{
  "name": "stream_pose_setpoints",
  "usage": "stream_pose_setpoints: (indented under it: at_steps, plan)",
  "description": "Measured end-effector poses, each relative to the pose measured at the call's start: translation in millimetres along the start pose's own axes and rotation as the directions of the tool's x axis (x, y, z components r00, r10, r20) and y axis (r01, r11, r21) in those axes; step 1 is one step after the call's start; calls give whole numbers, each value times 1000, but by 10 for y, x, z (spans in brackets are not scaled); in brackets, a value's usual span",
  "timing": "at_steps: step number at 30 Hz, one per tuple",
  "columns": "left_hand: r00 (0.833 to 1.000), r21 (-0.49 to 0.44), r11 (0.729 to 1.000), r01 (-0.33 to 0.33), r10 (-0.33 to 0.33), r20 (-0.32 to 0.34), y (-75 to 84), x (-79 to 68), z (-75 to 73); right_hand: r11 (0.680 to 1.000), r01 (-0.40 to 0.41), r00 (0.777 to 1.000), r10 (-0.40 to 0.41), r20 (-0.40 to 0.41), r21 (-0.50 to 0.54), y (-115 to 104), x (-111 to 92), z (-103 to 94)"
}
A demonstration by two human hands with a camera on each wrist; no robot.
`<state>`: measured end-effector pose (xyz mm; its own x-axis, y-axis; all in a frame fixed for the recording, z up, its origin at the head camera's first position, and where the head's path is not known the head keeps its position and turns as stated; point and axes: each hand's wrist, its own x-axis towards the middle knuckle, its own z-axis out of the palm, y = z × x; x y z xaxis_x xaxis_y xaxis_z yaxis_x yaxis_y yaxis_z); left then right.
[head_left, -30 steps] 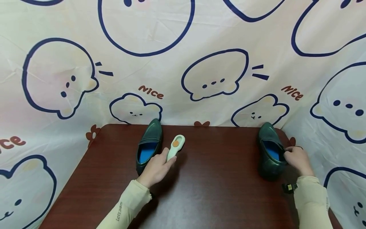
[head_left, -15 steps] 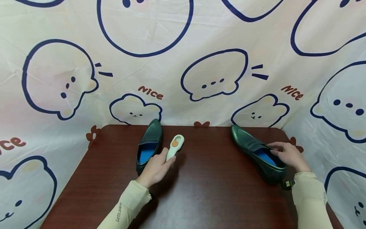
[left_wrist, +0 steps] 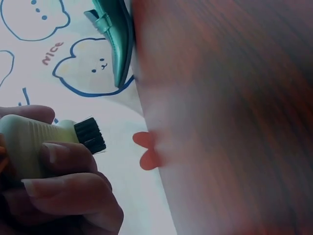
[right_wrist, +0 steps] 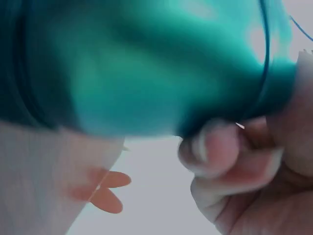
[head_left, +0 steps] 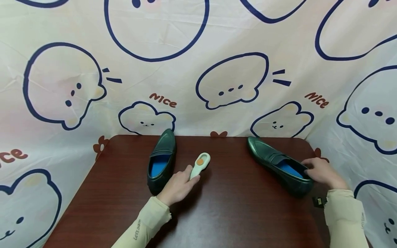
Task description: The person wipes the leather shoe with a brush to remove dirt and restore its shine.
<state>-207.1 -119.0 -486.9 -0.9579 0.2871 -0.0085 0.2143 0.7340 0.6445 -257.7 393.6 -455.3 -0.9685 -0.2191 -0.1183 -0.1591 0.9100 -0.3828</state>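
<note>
My left hand (head_left: 177, 186) grips a small pale-green brush (head_left: 200, 164) with an orange button, just right of a dark green loafer (head_left: 165, 144). In the left wrist view, short black bristles (left_wrist: 90, 135) stick out beyond my fingers. A matching loafer (head_left: 267, 153) lies at the right of the table, toe angled to the far left, its blue insole showing. At its heel end, my right hand (head_left: 325, 174) pinches the rim of the opening with curled fingers. The shoe's glossy side (right_wrist: 146, 73) fills the top of the right wrist view, blurred.
Both shoes stand on a dark red-brown table (head_left: 229, 213), their toes close to its far edge. Behind and beside it hangs a white cloth (head_left: 186, 79) printed with cartoon bears.
The right loafer has swung its toe to the left. My right hand has shifted along its rim toward the heel. My left hand has moved slightly right and nearer with the brush.
</note>
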Motion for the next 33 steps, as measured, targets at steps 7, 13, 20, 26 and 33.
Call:
stream_pose_setpoints:
  at_steps: [7, 13, 20, 26, 33]
  plan:
    - [1000, -27, 1000, -5, 6, 11, 48, 12, 28, 999, -35, 994, 31, -103, -39, 113, 188, -66]
    - [999, -18, 999, -33, 33, 26, 32, 21, 54, 990, -138, 977, 140, -163, 24, 217, 227, -75]
    - [998, 3, 998, -61, 61, 20, 21, 33, 80, 982, -184, 977, 186, -101, 33, 213, 129, -68]
    - [998, -1, 998, -58, 58, 23, 16, 36, 98, 977, -158, 969, 182, -167, 146, 160, 159, -15]
    - [998, -5, 998, -63, 63, 18, 48, 45, 115, 966, -172, 967, 202, -153, 193, 80, 269, -53]
